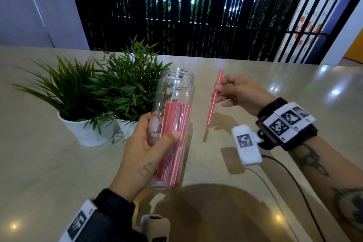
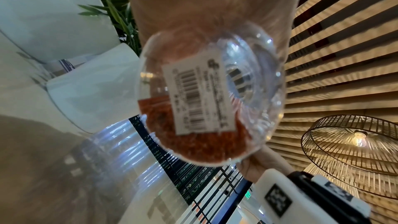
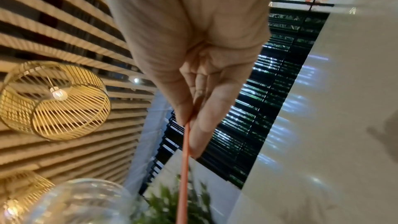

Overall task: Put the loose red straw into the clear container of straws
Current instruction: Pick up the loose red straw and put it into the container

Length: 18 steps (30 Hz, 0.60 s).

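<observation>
My left hand (image 1: 146,150) grips a tall clear container (image 1: 173,116) tilted above the table, mouth pointing away from me. Several red-and-white straws (image 1: 174,143) lie inside its lower half. From the left wrist view I see the container's base (image 2: 254,81) with a barcode label (image 2: 193,96) and the red straw ends behind it. My right hand (image 1: 237,94) pinches the loose red straw (image 1: 214,98) between thumb and fingers, to the right of the container's mouth. The straw (image 3: 184,173) hangs slanted, its lower end just above the table.
Two green plants in white pots (image 1: 86,133) stand left of the container. The beige table (image 1: 275,76) stretches to a black slatted screen at the back. A white tagged wrist camera (image 1: 246,144) and its cable hang below my right wrist.
</observation>
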{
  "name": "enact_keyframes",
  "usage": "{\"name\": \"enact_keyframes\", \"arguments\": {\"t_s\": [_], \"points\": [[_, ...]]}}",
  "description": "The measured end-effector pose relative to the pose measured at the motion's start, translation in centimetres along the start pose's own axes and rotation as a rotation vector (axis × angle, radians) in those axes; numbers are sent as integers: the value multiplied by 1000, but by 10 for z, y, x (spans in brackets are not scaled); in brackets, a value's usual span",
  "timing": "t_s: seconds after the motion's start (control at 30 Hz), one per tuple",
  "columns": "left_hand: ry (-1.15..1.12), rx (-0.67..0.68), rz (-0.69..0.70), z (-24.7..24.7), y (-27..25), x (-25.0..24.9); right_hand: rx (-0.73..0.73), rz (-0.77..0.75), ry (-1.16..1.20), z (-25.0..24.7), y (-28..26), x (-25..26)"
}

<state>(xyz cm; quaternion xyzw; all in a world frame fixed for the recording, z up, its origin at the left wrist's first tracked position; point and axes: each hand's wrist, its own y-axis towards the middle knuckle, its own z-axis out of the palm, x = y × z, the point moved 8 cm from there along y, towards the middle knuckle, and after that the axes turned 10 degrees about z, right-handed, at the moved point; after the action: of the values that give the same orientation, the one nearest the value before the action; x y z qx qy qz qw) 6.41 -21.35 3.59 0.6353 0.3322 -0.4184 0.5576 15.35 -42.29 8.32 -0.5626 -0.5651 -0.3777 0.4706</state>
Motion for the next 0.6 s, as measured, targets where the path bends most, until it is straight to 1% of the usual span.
{"name": "enact_keyframes", "arguments": {"t_s": [0.1, 0.17, 0.3, 0.4, 0.5, 0.6], "points": [[-9, -6, 6, -1, 0, -1, -59, -35, 156, -6, -6, 21], [-23, -6, 3, 0, 0, 1, -135, -83, 207, -13, -11, 37], [-38, 8, 3, 1, -1, -1, -283, -226, 187, -23, -21, 73], [-48, 15, 4, 3, -1, -2, -357, -302, 145, -26, -27, 94], [-61, 15, -2, 6, 0, -2, -367, -337, 171, -25, -31, 109], [-90, 14, -11, 7, 0, -3, -310, -331, 125, -11, -32, 124]]}}
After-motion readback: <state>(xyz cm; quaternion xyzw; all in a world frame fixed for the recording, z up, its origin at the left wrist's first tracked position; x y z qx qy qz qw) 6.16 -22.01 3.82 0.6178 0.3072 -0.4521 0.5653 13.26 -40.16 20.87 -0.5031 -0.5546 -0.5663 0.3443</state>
